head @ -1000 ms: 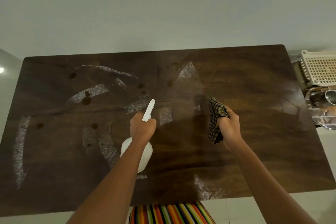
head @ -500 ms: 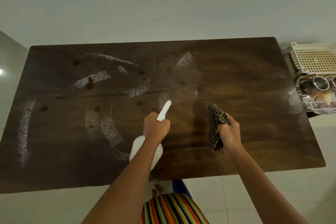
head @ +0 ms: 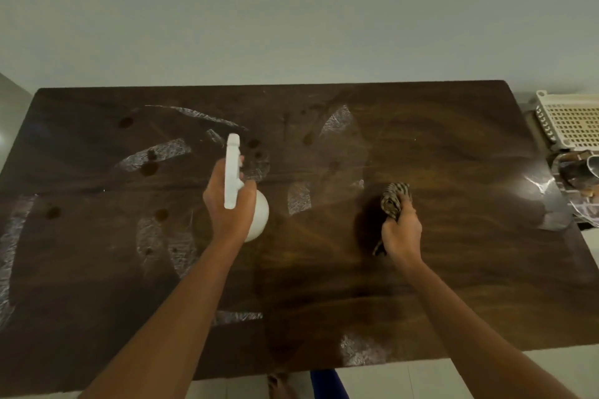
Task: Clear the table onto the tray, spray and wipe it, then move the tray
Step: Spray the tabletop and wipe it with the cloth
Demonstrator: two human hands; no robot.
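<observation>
A dark wooden table [head: 453, 285] fills the view, streaked with pale wet smears and dark round spots on its left half. My left hand [head: 227, 204] grips a white spray bottle [head: 259, 214] above the table's middle, nozzle pointing away from me. My right hand [head: 400, 230] holds a bunched checked cloth [head: 393, 199], pressed down on the tabletop right of centre. A clear tray [head: 580, 214] holding metal cups sits off the table's right end, partly cut off by the frame edge.
A white perforated plastic basket [head: 570, 121] stands beyond the table's right end, behind the tray. A plain pale wall runs along the table's far edge. Light floor tiles and my foot show below the near edge.
The spray bottle has swung from pointing up-right to pointing straight away. My right hand with the cloth has dropped onto the tabletop, further to the right.
</observation>
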